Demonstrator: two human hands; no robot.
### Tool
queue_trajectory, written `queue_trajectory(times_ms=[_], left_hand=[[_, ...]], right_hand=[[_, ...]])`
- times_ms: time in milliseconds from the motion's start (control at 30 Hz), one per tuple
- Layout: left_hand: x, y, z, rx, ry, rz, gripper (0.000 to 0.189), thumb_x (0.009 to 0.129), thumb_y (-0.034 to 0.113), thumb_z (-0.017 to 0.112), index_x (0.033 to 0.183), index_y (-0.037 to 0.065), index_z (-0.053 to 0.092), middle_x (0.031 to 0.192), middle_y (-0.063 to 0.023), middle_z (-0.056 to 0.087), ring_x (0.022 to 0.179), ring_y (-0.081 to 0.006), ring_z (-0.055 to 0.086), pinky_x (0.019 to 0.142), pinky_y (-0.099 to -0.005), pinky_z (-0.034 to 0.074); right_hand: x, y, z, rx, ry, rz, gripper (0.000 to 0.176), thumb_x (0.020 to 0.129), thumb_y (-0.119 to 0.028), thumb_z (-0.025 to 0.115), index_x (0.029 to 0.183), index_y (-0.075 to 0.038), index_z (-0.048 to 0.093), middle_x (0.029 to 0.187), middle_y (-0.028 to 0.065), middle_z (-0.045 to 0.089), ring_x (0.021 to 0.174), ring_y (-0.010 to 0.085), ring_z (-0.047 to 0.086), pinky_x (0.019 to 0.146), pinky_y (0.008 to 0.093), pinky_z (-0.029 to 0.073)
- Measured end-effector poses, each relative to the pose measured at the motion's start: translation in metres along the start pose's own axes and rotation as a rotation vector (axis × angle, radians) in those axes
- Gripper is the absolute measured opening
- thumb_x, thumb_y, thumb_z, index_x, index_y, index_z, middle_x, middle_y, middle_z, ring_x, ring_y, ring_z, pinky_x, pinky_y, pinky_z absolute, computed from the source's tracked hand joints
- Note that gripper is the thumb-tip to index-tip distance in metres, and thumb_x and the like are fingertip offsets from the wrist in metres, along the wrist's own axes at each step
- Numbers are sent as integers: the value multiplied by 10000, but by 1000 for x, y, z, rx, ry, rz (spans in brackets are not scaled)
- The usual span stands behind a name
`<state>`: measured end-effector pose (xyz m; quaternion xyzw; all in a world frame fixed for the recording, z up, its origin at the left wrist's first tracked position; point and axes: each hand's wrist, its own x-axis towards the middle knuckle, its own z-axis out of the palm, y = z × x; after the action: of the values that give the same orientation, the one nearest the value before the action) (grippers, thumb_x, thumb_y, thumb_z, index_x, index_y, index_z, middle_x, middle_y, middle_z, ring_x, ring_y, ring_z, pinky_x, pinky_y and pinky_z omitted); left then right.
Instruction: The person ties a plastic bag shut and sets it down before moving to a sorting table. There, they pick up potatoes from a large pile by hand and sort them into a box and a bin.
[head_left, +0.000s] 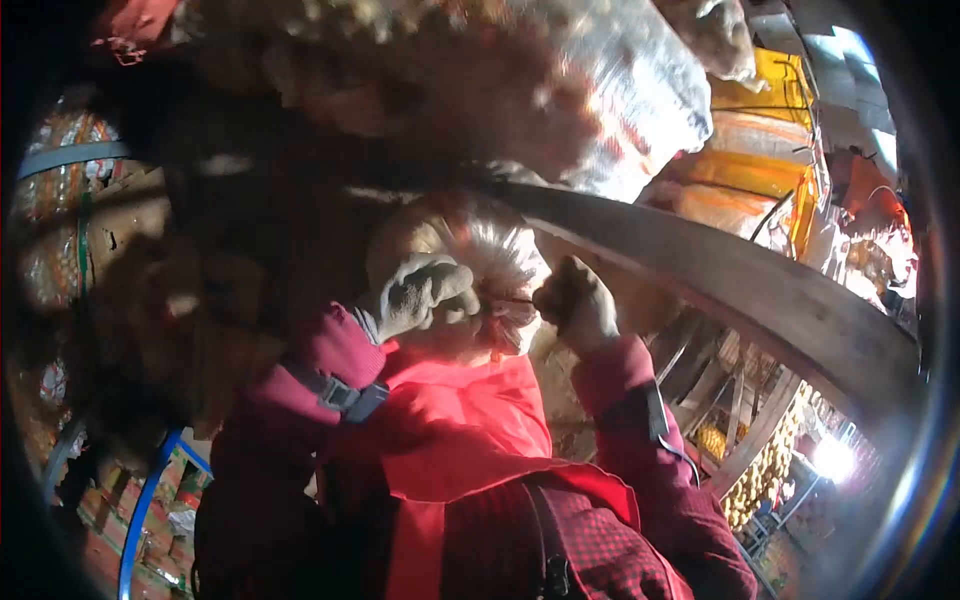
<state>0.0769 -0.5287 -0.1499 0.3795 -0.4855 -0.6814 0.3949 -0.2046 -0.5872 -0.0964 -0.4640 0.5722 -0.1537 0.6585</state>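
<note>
A clear plastic bag bulges in front of my chest, its neck gathered into tight pleats. Across the pleats runs a thin dark string, leading toward my right hand, which is gloved and closed in a fist beside the neck. On the other side, my left hand, also gloved, has its fingers curled close to the bag; I cannot tell what is in them. A red apron covers my front just below the bag.
A wooden beam slants across from the middle to the right. Beyond it lies a large filled plastic sack. Yellow-orange sacks are stacked at the upper right. Cardboard and filled net bags stand at the left.
</note>
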Motion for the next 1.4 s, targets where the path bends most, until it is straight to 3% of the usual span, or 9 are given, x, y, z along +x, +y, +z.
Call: queue_trajectory(times_ms=[167,233,367,700,833,933,1133,1267,1400], left_hand=[[14,19,31,-86,21,210,261,982,128,566,1214,60,663,996,-44,699,873,-113,658,775,-253,536],[23,79,29,-485,-147,-175,301,1021,193,539,1255,31,635,967,-56,699,812,-128,647,735,-259,537],[34,53,32,63,-185,1,273,977,214,539,1096,29,700,886,-69,705,796,-158,661,723,-302,544],[5,60,26,-219,161,-107,193,957,142,556,899,17,691,822,-76,683,752,-162,649,658,-318,518],[14,87,23,-318,188,-395,247,972,188,552,881,7,692,856,-85,700,773,-169,661,677,-309,522],[17,66,22,-215,164,-14,355,994,272,590,883,-44,707,847,-121,725,723,-150,666,604,-268,525],[-21,41,-10,-195,365,14,540,1039,474,500,1157,-18,688,985,-87,698,789,-129,651,741,-292,524],[-21,11,-57,468,302,-297,330,992,340,630,1097,44,732,945,-54,724,831,-140,659,768,-293,509],[7,37,-53,1069,320,14,192,932,254,665,990,81,729,904,-79,712,801,-252,668,730,-375,521]], right_hand=[[-58,-86,-2,-291,81,-121,219,925,-146,622,1061,-8,725,1023,109,715,908,210,663,796,320,526],[-64,-104,15,-102,34,-83,217,924,-129,610,1054,10,715,1080,130,712,950,204,668,814,320,528],[-46,-97,29,-250,-106,-454,224,978,-137,550,1039,32,683,1149,145,685,959,192,650,857,307,504],[-37,-71,33,239,-2,54,506,1053,-267,495,1504,-58,396,1405,101,576,1029,177,650,855,305,497],[-21,-22,49,-196,-327,17,424,963,-105,579,1378,-38,523,1122,63,695,946,149,648,805,289,505],[-16,-40,78,-176,-155,-163,297,938,-62,593,1229,-8,615,1018,82,701,856,141,649,786,285,518],[-20,-22,68,564,-133,114,291,1029,-193,541,1112,57,663,954,120,710,762,166,641,694,277,523],[-30,-30,76,-705,-390,-339,221,1030,-225,569,1084,-50,692,919,50,701,705,136,628,641,300,516],[-1,23,65,-879,-575,-822,155,981,-205,637,1028,-69,696,844,27,687,702,125,634,593,317,512]])
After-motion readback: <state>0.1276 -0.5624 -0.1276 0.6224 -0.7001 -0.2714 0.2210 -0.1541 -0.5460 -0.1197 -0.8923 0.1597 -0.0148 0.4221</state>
